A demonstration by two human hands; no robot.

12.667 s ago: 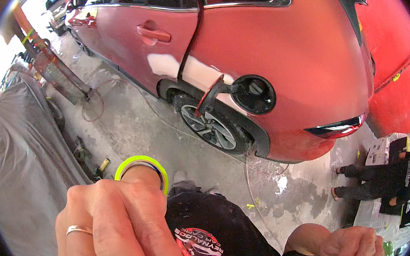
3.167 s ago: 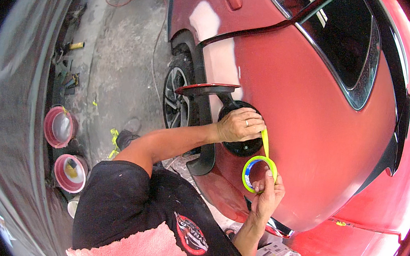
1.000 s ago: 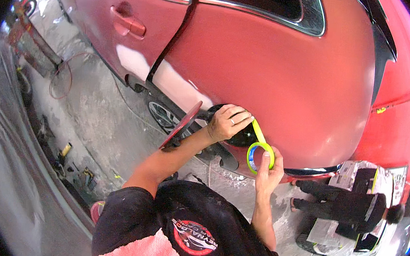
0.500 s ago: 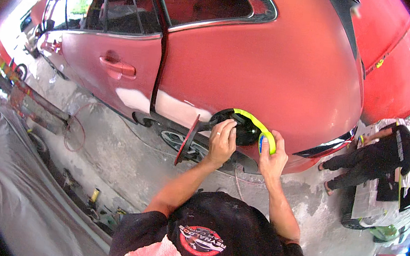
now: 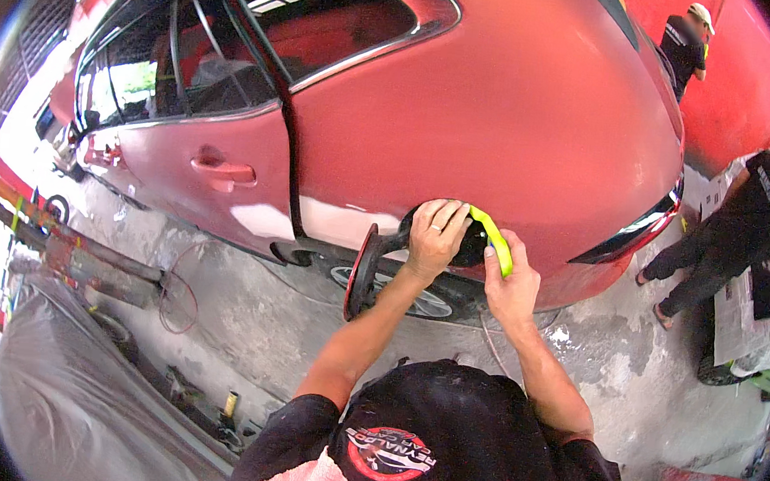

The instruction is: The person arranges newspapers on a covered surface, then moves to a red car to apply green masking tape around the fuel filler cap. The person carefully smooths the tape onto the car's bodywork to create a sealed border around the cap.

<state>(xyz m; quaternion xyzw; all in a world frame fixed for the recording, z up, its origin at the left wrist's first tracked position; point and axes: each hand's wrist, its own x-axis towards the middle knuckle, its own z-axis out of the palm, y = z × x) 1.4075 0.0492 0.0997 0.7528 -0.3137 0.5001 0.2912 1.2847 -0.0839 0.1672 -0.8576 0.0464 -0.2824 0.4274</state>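
A red car body panel (image 5: 507, 132) has a round black fuel filler recess (image 5: 471, 249) in front of me, its red fuel flap (image 5: 360, 273) swung out to the left. My left hand (image 5: 435, 238), with a ring on it, lies over the recess's upper left rim. Its fingers are pressed together on the end of the yellow-green masking tape (image 5: 484, 219) there; the fingertips partly hide that end. At the right side of the recess, my right hand (image 5: 513, 292) grips the tape roll between thumb and fingers, the strip stretching between both hands.
Below the panel is a car wheel (image 5: 398, 293). A grey plastic cover (image 5: 83, 388) drapes something at the lower left, near a worn metal beam (image 5: 105, 265). One person (image 5: 738, 233) bends over paper-covered parts at right; another (image 5: 684, 51) stands farther back. A thin hose crosses the floor.
My left hand has moved up from the recess's left side onto its upper rim, over tape that was in sight. My right hand still holds the roll. The view has shifted and tilted.
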